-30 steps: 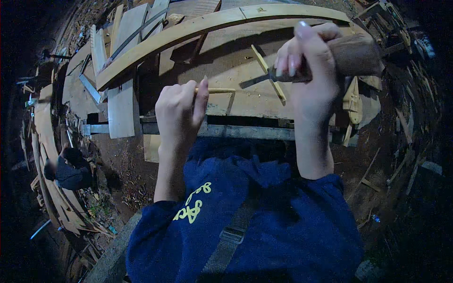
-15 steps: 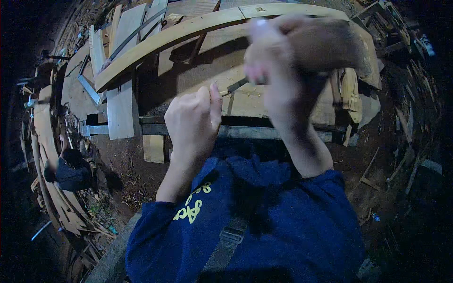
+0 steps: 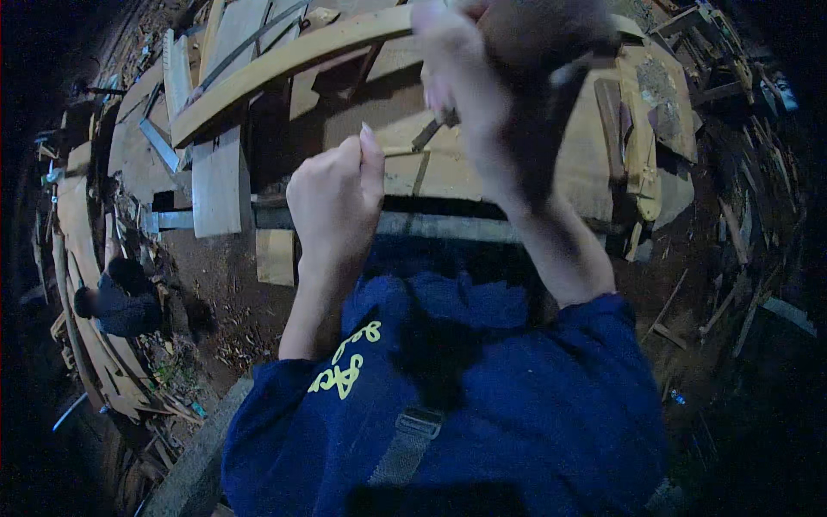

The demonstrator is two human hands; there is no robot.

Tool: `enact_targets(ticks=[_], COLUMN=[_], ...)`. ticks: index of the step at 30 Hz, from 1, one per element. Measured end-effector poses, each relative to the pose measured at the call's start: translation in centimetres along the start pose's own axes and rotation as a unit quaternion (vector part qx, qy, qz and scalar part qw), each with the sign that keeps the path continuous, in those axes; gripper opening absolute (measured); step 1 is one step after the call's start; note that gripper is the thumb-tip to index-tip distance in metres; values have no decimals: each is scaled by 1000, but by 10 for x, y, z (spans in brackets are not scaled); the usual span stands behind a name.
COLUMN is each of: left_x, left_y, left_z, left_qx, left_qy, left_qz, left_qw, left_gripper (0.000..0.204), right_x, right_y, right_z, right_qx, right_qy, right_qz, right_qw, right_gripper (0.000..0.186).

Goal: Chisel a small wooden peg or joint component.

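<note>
My left hand (image 3: pixel 332 194) is closed in a fist with its thumb up, above the near edge of the wooden boards. From beside its thumb a slim chisel-like tool (image 3: pixel 423 138) points right, pale near the hand and dark further along; its exact kind is unclear. My right hand (image 3: pixel 461 73), smeared by motion, is raised at the upper middle with its fingers curled. Beside it is a bulky brown wooden mallet (image 3: pixel 547 34), also blurred, and its handle is hidden by the hand. Under both hands lies a wide wooden board (image 3: pixel 457 177).
A long curved wooden beam (image 3: pixel 293 65) arches across the far side. Planks (image 3: pixel 220 194) and a thin metal bar (image 3: pixel 250 43) lie at left. A narrow wood piece (image 3: pixel 642 172) lies at right. Another person (image 3: pixel 129 302) sits low at far left, near stacked timber (image 3: pixel 77 224).
My right hand and the mallet have risen toward the top and shifted left. My left hand keeps its grip beside the slim tool. The whole view has shifted slightly.
</note>
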State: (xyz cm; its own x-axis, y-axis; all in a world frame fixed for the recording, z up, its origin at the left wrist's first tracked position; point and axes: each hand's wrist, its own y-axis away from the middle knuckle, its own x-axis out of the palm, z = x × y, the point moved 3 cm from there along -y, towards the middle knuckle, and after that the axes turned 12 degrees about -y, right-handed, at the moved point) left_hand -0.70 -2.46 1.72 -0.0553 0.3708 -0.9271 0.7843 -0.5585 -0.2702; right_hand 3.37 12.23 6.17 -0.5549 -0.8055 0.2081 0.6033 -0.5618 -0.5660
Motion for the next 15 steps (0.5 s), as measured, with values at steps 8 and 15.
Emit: enact_targets(ticks=[8, 15], left_x=[-1, 2], left_y=[0, 4], left_z=[5, -16], left_qx=[-26, 31], left_qy=[-25, -54], left_qz=[-14, -39], left_qw=[999, 997], left_gripper=[41, 40], right_x=[9, 24], right_y=[-4, 0], right_z=[17, 15], right_qx=[-16, -85], right_qy=[-19, 1], right_qz=[-7, 57], right_qw=[1000, 995], right_gripper=[14, 14])
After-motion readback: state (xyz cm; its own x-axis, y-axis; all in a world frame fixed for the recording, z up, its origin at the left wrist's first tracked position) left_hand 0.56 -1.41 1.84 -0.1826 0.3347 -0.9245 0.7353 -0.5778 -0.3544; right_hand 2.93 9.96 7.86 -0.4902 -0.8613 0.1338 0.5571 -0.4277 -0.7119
